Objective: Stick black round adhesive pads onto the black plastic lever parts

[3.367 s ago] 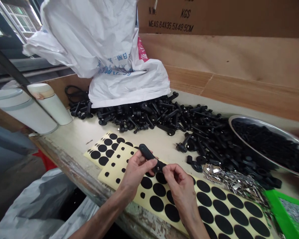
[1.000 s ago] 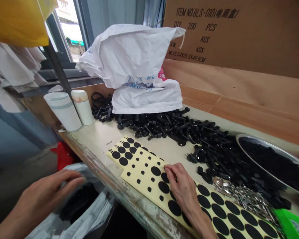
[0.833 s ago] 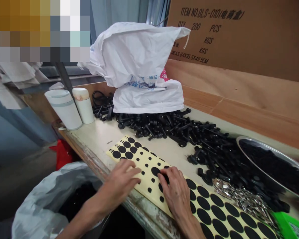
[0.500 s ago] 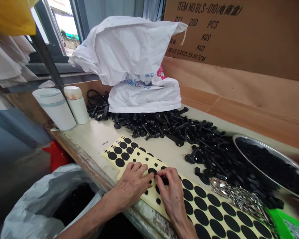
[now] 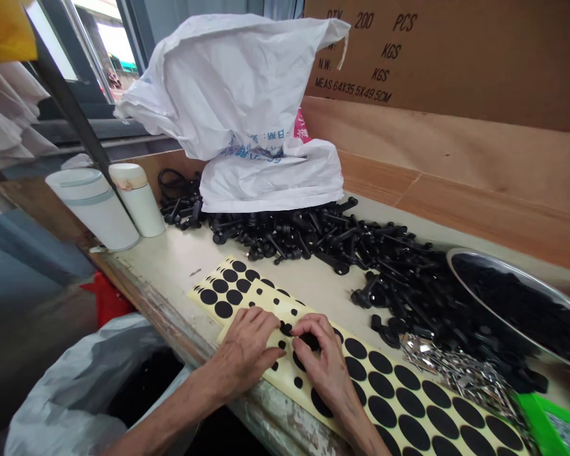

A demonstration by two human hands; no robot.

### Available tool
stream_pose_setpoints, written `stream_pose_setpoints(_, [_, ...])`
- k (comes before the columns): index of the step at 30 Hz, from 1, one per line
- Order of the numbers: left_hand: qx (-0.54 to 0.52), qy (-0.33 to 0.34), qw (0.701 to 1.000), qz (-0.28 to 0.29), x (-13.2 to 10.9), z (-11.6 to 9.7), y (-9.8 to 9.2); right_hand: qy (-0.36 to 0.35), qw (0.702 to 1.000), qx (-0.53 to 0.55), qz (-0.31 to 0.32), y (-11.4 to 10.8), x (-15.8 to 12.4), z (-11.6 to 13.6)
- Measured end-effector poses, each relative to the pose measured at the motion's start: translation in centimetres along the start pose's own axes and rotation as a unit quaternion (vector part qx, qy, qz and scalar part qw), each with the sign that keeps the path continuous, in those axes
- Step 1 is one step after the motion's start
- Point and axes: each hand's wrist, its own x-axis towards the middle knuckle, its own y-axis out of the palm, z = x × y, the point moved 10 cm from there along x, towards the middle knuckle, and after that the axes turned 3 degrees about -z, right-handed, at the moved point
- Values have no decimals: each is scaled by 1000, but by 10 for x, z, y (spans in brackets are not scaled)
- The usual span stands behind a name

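The left hand (image 5: 242, 351) lies open on a cream backing sheet of round black rubber pads (image 5: 411, 405), fingers relaxed. The right hand (image 5: 325, 367) curls its fingers over a pad; whether it grips that pad, I cannot tell. The sheet lies on the bench (image 5: 171, 266), overlapping a second sheet, beside a heap of black plastic handles (image 5: 313, 237). Behind stands a cardboard carton (image 5: 389, 50) printed "QTY 200 PCS" and "MEAS 64X35.5X49.5CM".
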Motion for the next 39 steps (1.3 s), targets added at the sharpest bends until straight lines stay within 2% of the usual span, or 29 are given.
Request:
stream_pose_setpoints(7, [-189,-125,974,-21,12,15,-14,48,991,123,32,-4,1,-3])
stream_pose_setpoints(9, [-236,-173,956,-41,15,19,-18,95,981,170,5,-10,-1,-14])
stream_pose_setpoints(11, [-282,-215,934,-51,17,21,-20,147,964,217,-50,-21,-4,-25])
stream_pose_setpoints(13, [-328,-244,911,-45,21,18,-19,164,957,228,-67,-28,-6,-27])
stream_pose_setpoints(16, [-375,-248,893,-23,28,7,-13,139,971,192,-34,-34,-6,-15])
stream_pose_setpoints(18, [-398,-240,886,-10,32,-1,-8,128,976,174,-38,-43,-5,-10])
stream_pose_setpoints(22, [-446,-230,865,35,41,-16,10,123,977,165,-61,-61,-4,-19])
stream_pose_setpoints(25, [-463,-219,857,59,50,-25,17,101,980,166,-42,-65,-2,-29])
stream_pose_setpoints(27, [-463,-216,857,65,56,-28,18,86,982,163,-43,-68,-1,-32])
stream_pose_setpoints(31, [-445,-231,860,88,63,-27,24,61,983,150,-88,-77,-1,-28])
stream_pose_setpoints(33, [-430,-205,874,98,69,-28,24,41,984,132,-112,-83,-2,-21])
stream_pose_setpoints(34, [-412,-176,888,102,74,-29,22,33,984,123,-127,-86,-3,-18])
stream_pose_setpoints(36, [-322,-97,937,95,88,-30,14,24,981,111,-158,-94,-5,-14])
stream_pose_setpoints(38, [-151,-28,987,51,105,-23,1,23,976,107,-189,-101,-7,-15])
stream_pose_setpoints(39, [-66,-7,997,25,114,-18,-6,25,973,109,-203,-105,-8,-16])
